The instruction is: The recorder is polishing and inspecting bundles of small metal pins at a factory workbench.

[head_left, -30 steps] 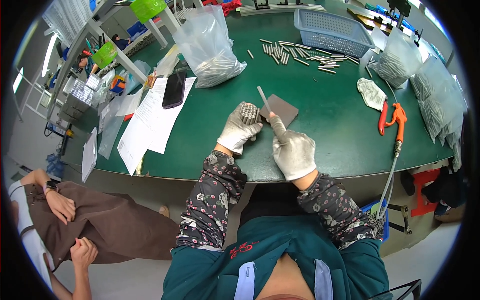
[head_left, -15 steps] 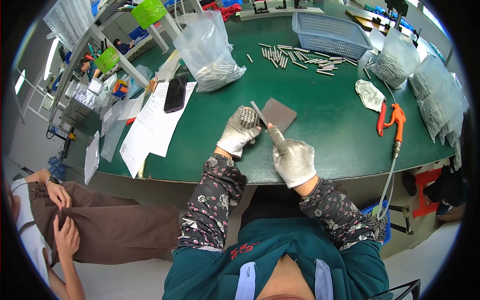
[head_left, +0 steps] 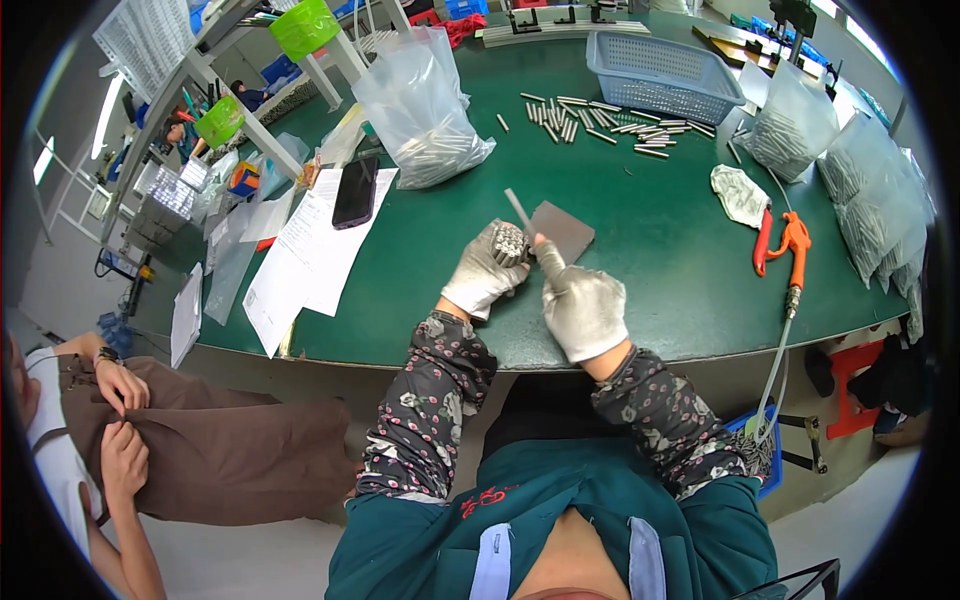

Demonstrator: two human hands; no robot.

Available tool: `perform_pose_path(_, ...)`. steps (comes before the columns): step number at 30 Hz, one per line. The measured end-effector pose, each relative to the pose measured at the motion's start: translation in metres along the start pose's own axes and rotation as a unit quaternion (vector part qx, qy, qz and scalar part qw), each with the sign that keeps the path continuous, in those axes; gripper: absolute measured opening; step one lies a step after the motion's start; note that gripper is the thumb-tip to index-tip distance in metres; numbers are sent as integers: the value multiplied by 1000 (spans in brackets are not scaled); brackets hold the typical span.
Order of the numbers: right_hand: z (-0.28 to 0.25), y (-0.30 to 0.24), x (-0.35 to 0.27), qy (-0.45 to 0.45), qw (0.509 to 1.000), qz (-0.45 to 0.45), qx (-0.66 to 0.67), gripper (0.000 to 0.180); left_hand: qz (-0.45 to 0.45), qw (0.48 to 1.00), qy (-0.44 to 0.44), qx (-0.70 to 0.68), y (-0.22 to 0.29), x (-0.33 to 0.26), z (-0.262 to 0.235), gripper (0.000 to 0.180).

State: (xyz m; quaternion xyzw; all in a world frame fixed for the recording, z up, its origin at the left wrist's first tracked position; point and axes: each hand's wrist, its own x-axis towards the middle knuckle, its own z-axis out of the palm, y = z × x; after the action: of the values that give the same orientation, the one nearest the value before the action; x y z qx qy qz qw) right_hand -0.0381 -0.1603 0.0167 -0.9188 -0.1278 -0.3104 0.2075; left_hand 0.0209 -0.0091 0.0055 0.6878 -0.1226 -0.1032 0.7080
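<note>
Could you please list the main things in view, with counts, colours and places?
Table: one, green, middle
Basket: one, blue, table's far side
Loose pins: many, silver, near the basket
Pin bags: several, translucent, left and right
Papers: several, white, left
Phone: one, black, on papers
Air gun: one, orange, right
Tool handle: one, red, right
Crumpled fabric: one, white, right
Flat block: one, brownish-grey, centre
Strip: one, grey, centre
Bundled pins: many, silver, centre
Bin: one, blue, lower right
Nearby person: one, brown-clothed, left
Left hand: one, pale-gloved, around bundled pins
Right hand: one, pale-gloved, holding strip
</note>
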Motion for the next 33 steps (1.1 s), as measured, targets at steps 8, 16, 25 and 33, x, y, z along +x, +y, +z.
perform_pose_path(8, -14, 0, -23, -27, 997, -64, 28, 57, -8, 1000, 16, -24, -2, 1, -7, 50)
perform_pose_path(16, -16, 10, -19, -56, 989, -138, 7, 65, -16, 1000, 23, 4, -6, 2, -12, 45)
perform_pose_path(25, -12, 32, 6, -105, 943, -287, -136, 53, -36, 999, 1, -2, 6, -4, -5, 32)
perform_pose_path(33, -8, 33, 28, -20, 963, -259, -65, 53, -27, 999, -18, -20, 5, -2, -7, 41)
